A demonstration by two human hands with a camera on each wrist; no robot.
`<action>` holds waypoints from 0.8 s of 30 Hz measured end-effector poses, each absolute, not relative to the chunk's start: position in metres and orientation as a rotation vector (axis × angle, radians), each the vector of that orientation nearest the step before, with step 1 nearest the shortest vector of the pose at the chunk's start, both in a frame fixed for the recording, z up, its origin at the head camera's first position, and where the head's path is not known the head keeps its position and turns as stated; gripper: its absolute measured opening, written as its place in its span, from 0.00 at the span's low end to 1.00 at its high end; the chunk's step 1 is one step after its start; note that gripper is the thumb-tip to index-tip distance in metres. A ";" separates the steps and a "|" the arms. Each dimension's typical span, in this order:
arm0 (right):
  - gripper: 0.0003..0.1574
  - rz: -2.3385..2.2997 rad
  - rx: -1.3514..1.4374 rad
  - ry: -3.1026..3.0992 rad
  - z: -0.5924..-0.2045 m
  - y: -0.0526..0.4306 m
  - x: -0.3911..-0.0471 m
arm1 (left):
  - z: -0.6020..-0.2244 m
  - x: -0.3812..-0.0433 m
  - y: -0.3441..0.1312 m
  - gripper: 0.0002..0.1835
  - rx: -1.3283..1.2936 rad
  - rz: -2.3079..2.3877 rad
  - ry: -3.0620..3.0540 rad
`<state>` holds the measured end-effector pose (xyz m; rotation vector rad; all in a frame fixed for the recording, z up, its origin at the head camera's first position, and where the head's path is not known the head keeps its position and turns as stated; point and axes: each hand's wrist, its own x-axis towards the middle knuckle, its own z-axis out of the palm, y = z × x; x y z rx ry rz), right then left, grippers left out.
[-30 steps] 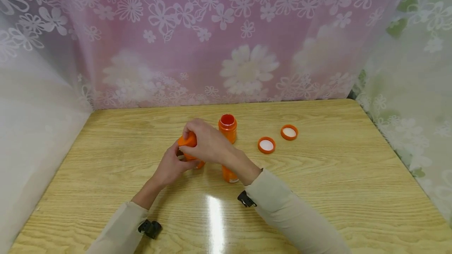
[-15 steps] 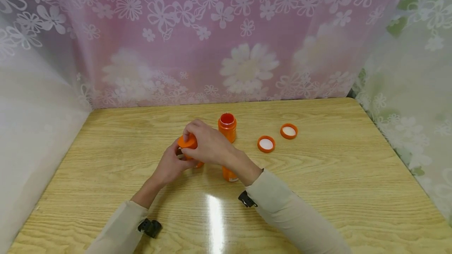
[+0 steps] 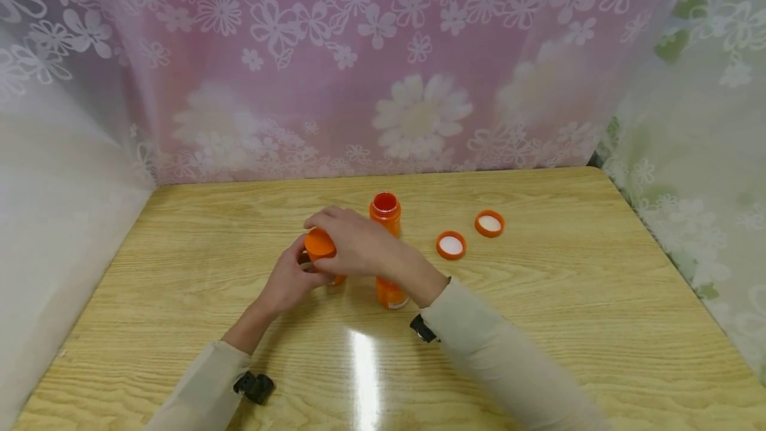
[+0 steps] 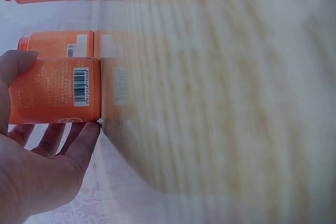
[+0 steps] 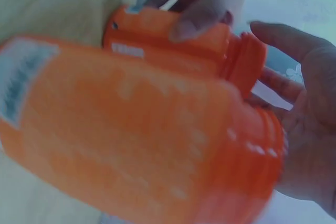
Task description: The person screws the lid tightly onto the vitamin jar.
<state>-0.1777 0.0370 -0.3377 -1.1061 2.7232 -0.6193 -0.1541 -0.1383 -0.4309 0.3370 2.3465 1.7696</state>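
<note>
An orange bottle (image 4: 52, 90) with a barcode stands upright on the table, seen sideways in the left wrist view. My left hand (image 3: 291, 281) grips it, thumb on one side and fingers on the other. Over its top my right hand (image 3: 362, 243) holds the orange cap (image 3: 320, 243) between thumb and fingers. In the right wrist view the cap (image 5: 248, 65) sits at the bottle's neck, slightly tilted. The right wrist and hand partly hide two uncapped orange bottles: a rear one (image 3: 385, 218) and a front one (image 3: 391, 296).
Two orange screw caps, a nearer one (image 3: 451, 245) and a farther one (image 3: 489, 223), lie with white liners upward, right of the bottles. The wooden table (image 3: 568, 324) ends at a pink flowered curtain (image 3: 335, 85) behind it.
My right hand has turned on the cap, its fingers now stretched farther over the far side, and its wrist has shifted slightly right. My left hand keeps its grip on the bottle.
</note>
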 end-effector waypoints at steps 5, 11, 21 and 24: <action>0.32 -0.446 -1.216 2.625 -0.323 0.038 -0.185 | -0.431 -0.153 -0.139 0.31 0.372 1.786 2.323; 0.28 -0.254 -1.348 2.484 -0.305 0.035 -0.193 | -0.434 -0.153 -0.140 0.31 0.380 1.805 2.295; 0.30 -0.109 -1.379 2.397 -0.296 0.027 -0.202 | -0.432 -0.154 -0.139 0.30 0.344 1.740 2.354; 0.29 -0.121 -1.391 2.381 -0.295 0.026 -0.204 | -0.433 -0.154 -0.140 0.30 0.336 1.744 2.347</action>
